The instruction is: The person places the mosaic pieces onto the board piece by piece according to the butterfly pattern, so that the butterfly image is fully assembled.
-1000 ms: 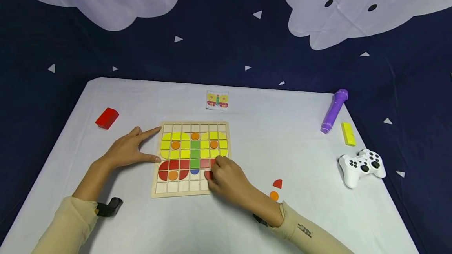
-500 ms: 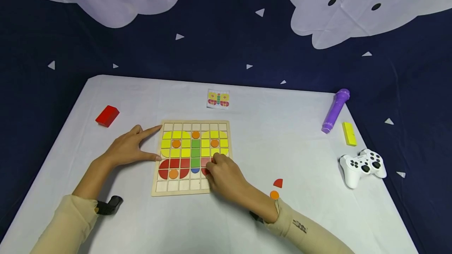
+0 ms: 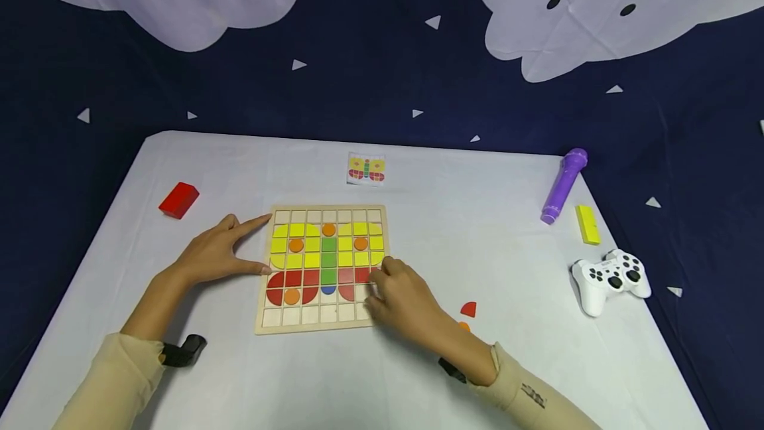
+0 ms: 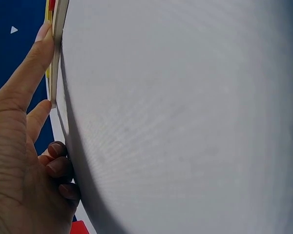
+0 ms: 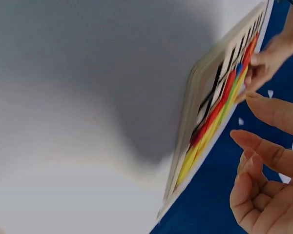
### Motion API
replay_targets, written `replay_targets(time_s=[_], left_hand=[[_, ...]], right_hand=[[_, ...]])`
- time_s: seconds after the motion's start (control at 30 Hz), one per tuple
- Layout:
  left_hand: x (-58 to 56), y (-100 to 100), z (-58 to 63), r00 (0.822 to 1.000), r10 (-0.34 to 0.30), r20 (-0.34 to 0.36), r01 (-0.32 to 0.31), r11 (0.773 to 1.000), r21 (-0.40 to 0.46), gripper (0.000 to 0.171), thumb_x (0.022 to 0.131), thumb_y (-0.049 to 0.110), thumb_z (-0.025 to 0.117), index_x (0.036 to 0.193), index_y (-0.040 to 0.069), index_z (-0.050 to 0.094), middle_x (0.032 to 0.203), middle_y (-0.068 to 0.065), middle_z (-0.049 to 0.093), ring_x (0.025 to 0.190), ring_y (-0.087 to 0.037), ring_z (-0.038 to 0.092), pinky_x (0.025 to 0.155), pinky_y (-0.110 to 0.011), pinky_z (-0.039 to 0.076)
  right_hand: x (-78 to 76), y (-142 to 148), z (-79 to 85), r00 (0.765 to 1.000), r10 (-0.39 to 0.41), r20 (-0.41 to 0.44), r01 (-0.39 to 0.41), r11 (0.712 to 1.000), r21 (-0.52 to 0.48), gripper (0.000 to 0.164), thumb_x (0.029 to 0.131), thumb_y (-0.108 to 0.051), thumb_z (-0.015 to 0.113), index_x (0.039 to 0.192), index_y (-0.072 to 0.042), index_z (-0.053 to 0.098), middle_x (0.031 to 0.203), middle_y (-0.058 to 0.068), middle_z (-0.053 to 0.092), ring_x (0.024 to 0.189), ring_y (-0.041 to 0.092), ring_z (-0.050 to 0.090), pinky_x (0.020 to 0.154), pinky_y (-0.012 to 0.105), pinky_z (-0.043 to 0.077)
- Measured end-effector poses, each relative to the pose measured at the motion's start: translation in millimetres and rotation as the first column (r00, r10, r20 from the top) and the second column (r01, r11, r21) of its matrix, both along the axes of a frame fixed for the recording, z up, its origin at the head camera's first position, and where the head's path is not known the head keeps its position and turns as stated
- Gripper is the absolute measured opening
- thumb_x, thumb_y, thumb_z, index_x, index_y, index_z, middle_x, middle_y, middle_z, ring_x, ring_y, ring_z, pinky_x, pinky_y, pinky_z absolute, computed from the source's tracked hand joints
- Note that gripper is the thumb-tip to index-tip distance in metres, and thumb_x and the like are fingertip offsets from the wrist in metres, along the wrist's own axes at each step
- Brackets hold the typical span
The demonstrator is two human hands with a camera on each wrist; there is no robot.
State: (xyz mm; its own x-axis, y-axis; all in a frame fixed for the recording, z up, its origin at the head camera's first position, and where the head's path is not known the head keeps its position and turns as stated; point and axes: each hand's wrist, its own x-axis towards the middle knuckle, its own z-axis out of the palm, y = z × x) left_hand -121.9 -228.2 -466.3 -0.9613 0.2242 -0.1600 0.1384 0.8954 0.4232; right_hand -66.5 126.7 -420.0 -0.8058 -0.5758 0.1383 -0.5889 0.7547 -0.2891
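Note:
A wooden grid board lies on the white table, filled with coloured tiles in a butterfly pattern. My left hand rests at the board's left edge, its straight index finger and thumb touching the frame. In the left wrist view, the other fingers of the left hand are curled under. Over the board's lower right hovers my right hand, thumb and index apart, nothing between them, as the right wrist view of that hand shows. Just left of it sits a red rounded tile in the grid.
A red quarter piece and a partly hidden orange disc lie right of the board. Behind it is a butterfly picture card. A red block, purple microphone, yellow block and white game controller stand farther out.
My right hand has let go of the red rounded tile, which now lies in the grid, and has drawn back to the right with thumb and finger parted. The left hand stays put.

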Motion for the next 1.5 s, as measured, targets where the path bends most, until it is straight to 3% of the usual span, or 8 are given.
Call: replay_targets(time_s=[0.27,0.63,1.2,1.5], left_hand=[[0.0,-2.3,1.5,1.000,0.002,-0.008,-0.002,1.000,-0.003,0.108,0.065,0.069,0.078,0.153,0.021,0.040,0.088,-0.008,0.042,0.067,-0.018,0.039,0.057,-0.030,0.032],[0.5,-4.0,3.0,1.000,0.010,0.007,-0.010,1.000,0.000,0.108,0.065,0.071,0.077,0.153,0.021,0.038,0.089,-0.009,0.043,0.069,-0.018,0.041,0.058,-0.030,0.033],[1.8,-3.3,1.3,1.000,0.007,-0.002,-0.007,1.000,0.005,0.108,0.066,0.070,0.078,0.153,0.021,0.038,0.089,-0.009,0.042,0.068,-0.018,0.040,0.058,-0.031,0.032],[0.7,-1.0,-0.4,1.000,0.004,0.002,-0.004,1.000,0.000,0.108,0.065,0.070,0.078,0.153,0.021,0.039,0.088,-0.009,0.043,0.068,-0.018,0.040,0.058,-0.030,0.032]], right_hand=[[15.1,59.7,5.7,0.995,-0.073,0.061,0.066,0.992,0.103,0.033,0.070,-0.012,0.090,0.096,0.000,0.074,0.082,-0.002,0.050,0.072,0.009,0.040,0.065,0.023,0.042],[38.4,110.3,3.8,0.983,-0.172,0.072,0.162,0.978,0.129,0.030,0.065,-0.006,0.090,0.089,0.001,0.073,0.079,-0.004,0.049,0.069,0.007,0.039,0.062,0.020,0.042],[42.0,121.4,-7.1,0.976,-0.217,0.011,0.213,0.967,0.141,0.022,0.065,-0.005,0.089,0.077,0.001,0.071,0.080,-0.003,0.050,0.072,0.010,0.047,0.066,0.024,0.048],[32.4,103.8,-10.9,0.987,-0.124,-0.098,0.134,0.985,0.111,0.020,0.068,-0.010,0.086,0.074,-0.003,0.068,0.076,-0.004,0.043,0.067,0.008,0.035,0.060,0.022,0.039]])
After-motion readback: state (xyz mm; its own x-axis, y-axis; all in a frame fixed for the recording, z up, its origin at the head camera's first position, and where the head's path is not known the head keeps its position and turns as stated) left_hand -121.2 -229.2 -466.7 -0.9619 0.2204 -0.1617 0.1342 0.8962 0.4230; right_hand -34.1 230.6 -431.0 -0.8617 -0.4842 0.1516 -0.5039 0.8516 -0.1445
